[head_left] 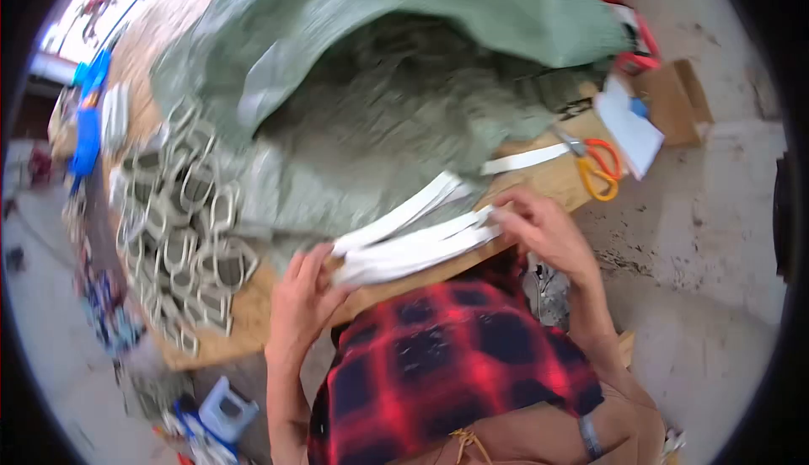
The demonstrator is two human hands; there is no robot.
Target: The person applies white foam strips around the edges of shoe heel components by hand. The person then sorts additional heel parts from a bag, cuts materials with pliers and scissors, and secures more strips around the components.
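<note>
Several long white strips [413, 248] lie together near the table's front edge. My left hand [308, 290] grips their left end, thumb and fingers around it. At the right end of the strips, my right hand [537, 225] pinches them between thumb and fingers. Just behind is another white strip [403, 214], slanting up to the right on the green sack. A single white strip [527, 159] reaches toward scissors [597, 166] with orange and yellow handles on the right side of the table.
A large green woven sack [404, 103] spreads over the wooden table [244, 318]. Many pale looped pieces [181, 221] are heaped at the left. A cardboard box [674, 103] and white paper [628, 128] are at the right. A blue stool [227, 410] stands on the floor.
</note>
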